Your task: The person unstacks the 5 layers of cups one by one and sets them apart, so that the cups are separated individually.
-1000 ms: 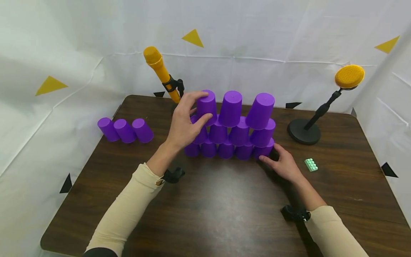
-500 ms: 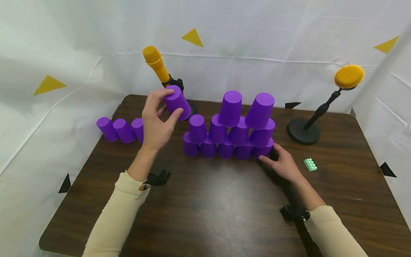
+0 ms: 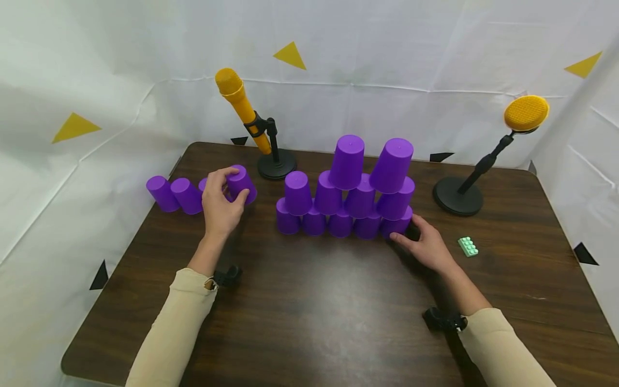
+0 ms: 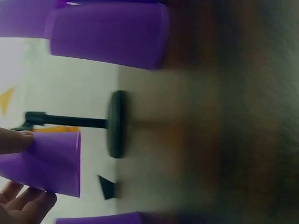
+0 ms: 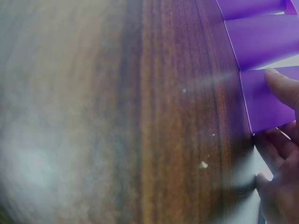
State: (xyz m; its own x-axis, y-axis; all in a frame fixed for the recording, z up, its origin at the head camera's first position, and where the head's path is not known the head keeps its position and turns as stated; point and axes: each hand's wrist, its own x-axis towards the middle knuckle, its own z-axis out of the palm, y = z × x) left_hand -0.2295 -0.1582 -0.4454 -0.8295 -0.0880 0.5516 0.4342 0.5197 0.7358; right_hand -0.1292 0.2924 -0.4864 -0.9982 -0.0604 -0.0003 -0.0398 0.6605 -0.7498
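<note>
I am watching the left hand (image 3: pixel 220 201) gripping a single purple cup (image 3: pixel 241 184), thumb on one side and fingers curled over its closed end, holding it upside down at the left of the bench (image 3: pixel 314 317). The cup is sitting right beside a short row of cups (image 3: pixel 174 194) that is lying toward the bench's left edge, so close that I cannot tell whether they are touching. In the left wrist view the same cup (image 4: pixel 49 161) is showing between a fingertip above and the palm below, with the black stand base behind it.

The right hand (image 3: pixel 425 244) is resting low on the bench with its fingers fairly straight, fingertips pressing against the bottom right cup (image 3: pixel 397 224) of the stacked cup wall (image 3: pixel 345 196). The right wrist view is showing a fingertip (image 5: pixel 282 86) lying on that cup's side, the hand clamped on nothing.

The wall is standing mid-bench, five cups along the bottom, more above, and two at the top toward the right. Behind it a yellow microphone (image 3: pixel 237 107) is leaning in its black stand, and at the right a round yellow brush (image 3: pixel 526 114) is sitting on another stand. A small green brick (image 3: pixel 468 246) is lying just right of the right hand, apart from it.
</note>
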